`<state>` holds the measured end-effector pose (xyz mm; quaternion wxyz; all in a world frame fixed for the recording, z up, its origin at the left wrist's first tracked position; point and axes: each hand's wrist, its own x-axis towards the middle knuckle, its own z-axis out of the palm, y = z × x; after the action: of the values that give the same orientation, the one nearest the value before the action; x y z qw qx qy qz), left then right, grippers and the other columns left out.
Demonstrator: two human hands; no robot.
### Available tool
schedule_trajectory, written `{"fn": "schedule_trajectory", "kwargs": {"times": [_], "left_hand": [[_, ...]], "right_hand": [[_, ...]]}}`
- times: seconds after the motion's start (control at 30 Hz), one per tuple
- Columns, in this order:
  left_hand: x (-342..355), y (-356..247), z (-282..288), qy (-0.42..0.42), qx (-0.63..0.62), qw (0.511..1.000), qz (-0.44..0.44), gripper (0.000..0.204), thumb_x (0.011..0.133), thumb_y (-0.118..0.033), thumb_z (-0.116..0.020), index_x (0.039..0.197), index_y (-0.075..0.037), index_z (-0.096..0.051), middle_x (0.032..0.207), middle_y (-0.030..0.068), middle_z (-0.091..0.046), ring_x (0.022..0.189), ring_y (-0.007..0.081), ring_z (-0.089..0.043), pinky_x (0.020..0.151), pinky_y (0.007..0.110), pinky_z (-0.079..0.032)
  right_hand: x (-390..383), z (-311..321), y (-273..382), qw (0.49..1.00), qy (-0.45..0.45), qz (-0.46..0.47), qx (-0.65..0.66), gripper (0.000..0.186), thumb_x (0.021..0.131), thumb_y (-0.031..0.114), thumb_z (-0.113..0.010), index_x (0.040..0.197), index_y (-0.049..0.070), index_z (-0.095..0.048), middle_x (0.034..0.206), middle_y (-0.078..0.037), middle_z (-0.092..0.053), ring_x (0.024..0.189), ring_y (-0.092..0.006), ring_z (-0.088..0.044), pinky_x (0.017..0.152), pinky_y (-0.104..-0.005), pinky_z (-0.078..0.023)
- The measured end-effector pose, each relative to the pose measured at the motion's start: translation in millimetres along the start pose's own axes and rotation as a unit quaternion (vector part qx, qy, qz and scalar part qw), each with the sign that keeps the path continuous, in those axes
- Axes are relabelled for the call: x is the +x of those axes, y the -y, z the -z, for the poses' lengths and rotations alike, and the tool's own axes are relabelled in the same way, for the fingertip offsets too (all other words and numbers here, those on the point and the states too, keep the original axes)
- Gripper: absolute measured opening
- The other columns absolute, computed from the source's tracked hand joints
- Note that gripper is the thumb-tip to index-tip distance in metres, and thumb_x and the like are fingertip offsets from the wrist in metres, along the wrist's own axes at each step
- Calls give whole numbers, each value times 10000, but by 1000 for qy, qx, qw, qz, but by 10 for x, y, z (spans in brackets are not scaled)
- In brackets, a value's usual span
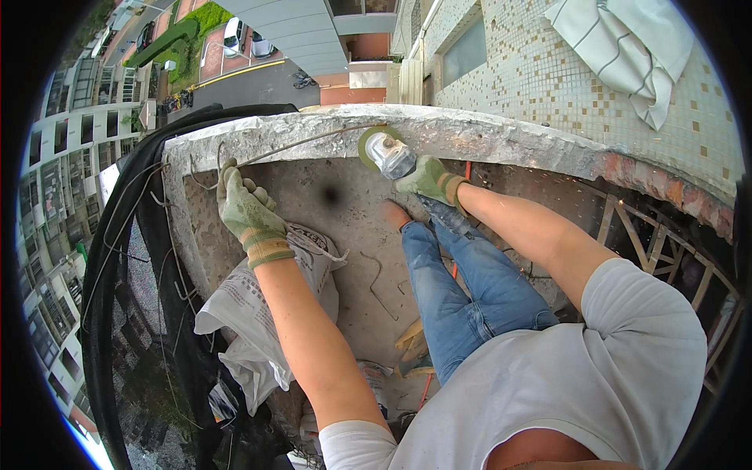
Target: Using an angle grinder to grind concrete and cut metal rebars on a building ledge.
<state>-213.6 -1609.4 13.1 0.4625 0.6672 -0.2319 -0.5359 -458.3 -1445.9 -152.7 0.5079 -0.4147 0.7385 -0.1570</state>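
Observation:
My left hand (254, 215), in a grey-green work glove, is closed on the left end of a thin, rusty metal rod (309, 141). The rod slants up to the right along the broken concrete ledge (486, 135). My right hand (432, 182), gloved alike, grips an angle grinder (392, 157). Its greenish disc (366, 145) meets the ledge by the rod's right end; whether it touches the rod I cannot tell. Small sparks fly off to the right. Beside my left fingers, a bent wire hook (205, 182) sticks out of the concrete.
A white woven sack (309, 270) lies under my left forearm. Bent rods (377, 286) lie on the concrete floor near my legs. Black netting (110, 266) hangs over the left edge, high above a street. At right stands a metal framework (654, 243). A pale sheet (627, 59) lies beyond the ledge.

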Motion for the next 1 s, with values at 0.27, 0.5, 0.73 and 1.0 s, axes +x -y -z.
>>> {"fn": "schedule_trajectory", "kwargs": {"times": [0.27,0.5,0.73,1.0], "left_hand": [[22,-1,-2,-8,-2,1000,0,177,974,-168,-552,1119,-164,-654,635,-71,-471,420,25,-340,360,206,-230],[26,-22,-17,-11,-1,1000,6,173,971,-166,-560,1113,-176,-659,641,-70,-481,421,27,-347,361,205,-239],[44,-28,-15,-4,-8,1000,4,169,970,-162,-556,1103,-171,-659,646,-69,-482,425,29,-349,366,203,-242],[59,-40,-19,-10,2,1000,5,177,967,-165,-559,1114,-170,-657,656,-71,-486,435,26,-358,374,199,-257]], "right_hand": [[-14,66,80,1000,9,-15,-12,465,617,418,-768,811,0,-708,749,-188,-683,714,-262,-664,696,-370,-516],[29,34,72,998,-1,56,-39,424,641,397,-758,822,16,-706,762,-197,-685,726,-274,-674,703,-372,-522],[7,52,205,999,-12,36,-32,411,642,391,-749,813,20,-700,750,-190,-681,709,-267,-669,693,-373,-522],[99,7,200,1000,-3,14,-26,381,655,378,-737,790,25,-695,714,-178,-661,688,-243,-660,664,-378,-517]]}}
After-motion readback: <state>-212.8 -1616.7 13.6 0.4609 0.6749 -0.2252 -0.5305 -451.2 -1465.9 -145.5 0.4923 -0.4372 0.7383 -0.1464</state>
